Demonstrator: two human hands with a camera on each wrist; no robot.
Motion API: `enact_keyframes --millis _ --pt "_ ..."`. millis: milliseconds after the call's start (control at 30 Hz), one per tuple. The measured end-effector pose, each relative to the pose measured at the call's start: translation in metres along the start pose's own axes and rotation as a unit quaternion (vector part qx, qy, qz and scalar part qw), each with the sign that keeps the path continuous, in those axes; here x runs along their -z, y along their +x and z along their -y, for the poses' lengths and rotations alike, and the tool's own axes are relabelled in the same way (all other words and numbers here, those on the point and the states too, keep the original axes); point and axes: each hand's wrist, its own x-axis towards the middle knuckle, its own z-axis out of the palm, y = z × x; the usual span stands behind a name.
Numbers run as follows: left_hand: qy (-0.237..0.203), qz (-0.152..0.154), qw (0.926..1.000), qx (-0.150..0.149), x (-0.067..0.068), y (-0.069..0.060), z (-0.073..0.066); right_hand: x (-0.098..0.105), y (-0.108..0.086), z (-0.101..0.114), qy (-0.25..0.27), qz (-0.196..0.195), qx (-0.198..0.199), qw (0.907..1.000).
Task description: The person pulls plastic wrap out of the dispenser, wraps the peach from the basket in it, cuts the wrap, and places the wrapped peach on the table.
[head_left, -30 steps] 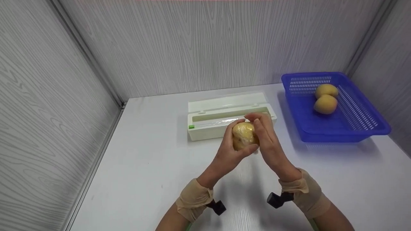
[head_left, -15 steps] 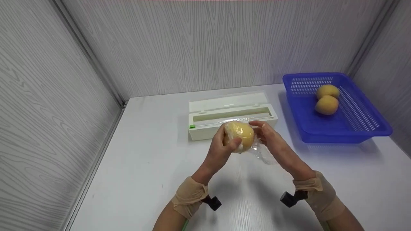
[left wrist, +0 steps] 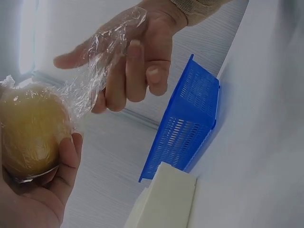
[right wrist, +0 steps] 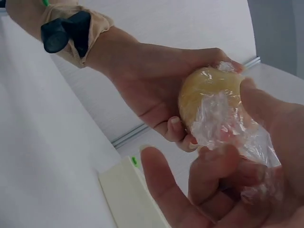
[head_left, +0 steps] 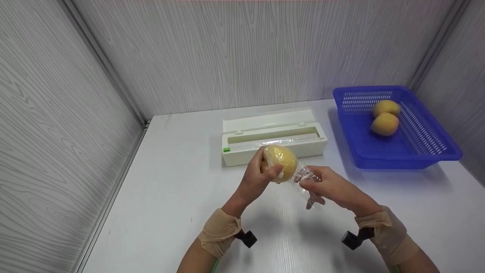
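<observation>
My left hand [head_left: 251, 177] grips a yellow peach [head_left: 285, 160] wrapped in clear cling film, its thumb across the near side. From the fruit's right side a loose tail of cling film [left wrist: 95, 71] stretches to my right hand [head_left: 335, 187]. That hand holds the gathered film between thumb and curled fingers, as the right wrist view shows. Both hands are raised above the white table [head_left: 182, 197]. Behind them stands a white cling film dispenser [head_left: 242, 156] with its lid up and a film roll inside.
At the right stands a blue plastic basket [head_left: 354, 146] with two yellow peaches [head_left: 385, 124] in it. Grey wood-patterned panels [head_left: 242, 57] enclose the table at the back and sides.
Both hands were cupped round the peach. The right hand has left it, moved right and toward the person, and taken hold of the film tail. The left hand with the peach has shifted slightly left.
</observation>
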Motion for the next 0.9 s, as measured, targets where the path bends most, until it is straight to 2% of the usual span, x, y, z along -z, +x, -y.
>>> enact_keyframes --millis 100,267,367,467,533,600,667,800,867,900 --pt "0.0 0.005 1.0 0.003 -0.001 -0.001 0.0 0.0 0.0 -0.001 -0.017 0.016 -0.018 0.9996" --pt "0.03 0.002 0.9995 0.007 -0.002 -0.002 0.003 0.002 0.0 0.0 -0.053 -0.024 -0.031 0.9978" --pt "0.084 -0.02 0.9962 -0.01 -0.003 0.001 0.01 0.001 0.003 0.001 -0.071 -0.039 -0.032 0.9962" --pt "0.149 -0.045 0.987 -0.041 -0.004 0.004 0.017 -0.003 0.007 0.002 -0.085 -0.049 -0.034 0.9946" --pt "0.194 -0.061 0.9769 -0.065 -0.006 0.007 0.022 -0.008 0.01 0.003 -0.086 -0.058 -0.033 0.9941" --pt "0.245 -0.075 0.9627 -0.087 -0.008 0.008 0.024 -0.012 0.013 0.004 -0.083 -0.071 -0.029 0.9936" --pt "0.303 -0.091 0.9421 -0.11 -0.011 0.009 0.024 -0.016 0.016 0.005 -0.079 -0.084 -0.02 0.9932" --pt "0.404 -0.123 0.8929 -0.155 -0.019 0.012 0.023 -0.021 0.022 0.009 -0.094 -0.105 0.002 0.9901" --pt "0.428 -0.127 0.8774 -0.175 -0.021 0.012 0.023 -0.022 0.023 0.01 -0.105 -0.104 0.01 0.989" --pt "0.43 -0.124 0.875 -0.185 -0.022 0.012 0.023 -0.022 0.022 0.01 -0.11 -0.1 0.012 0.9888"
